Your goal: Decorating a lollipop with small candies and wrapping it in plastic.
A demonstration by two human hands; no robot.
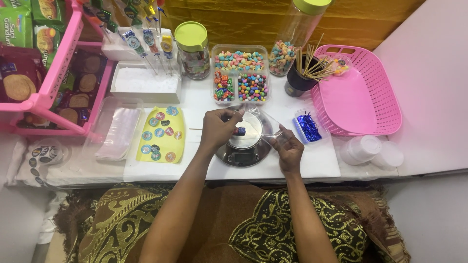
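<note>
Two hands work over a round kitchen scale [243,146] on the white surface [312,165]. Left hand [218,127] pinches a skewered candy [239,131]; right hand [288,150] grips a clear wrapper [265,124]. Beyond them sits a divided candy tray [241,73].

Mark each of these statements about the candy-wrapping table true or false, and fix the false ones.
1. The left hand holds a skewer with wrapped candies on it. True.
2. The right hand holds a clear plastic bag. True.
3. The pink basket lies left of the kitchen scale. False: it lies to the right.
4. The yellow sticker sheet lies left of the scale. True.
5. The two jars have red lids. False: the lids are yellow-green.
6. The blue foil ties are inside the pink basket. False: they lie in a small clear tray beside it.
</note>
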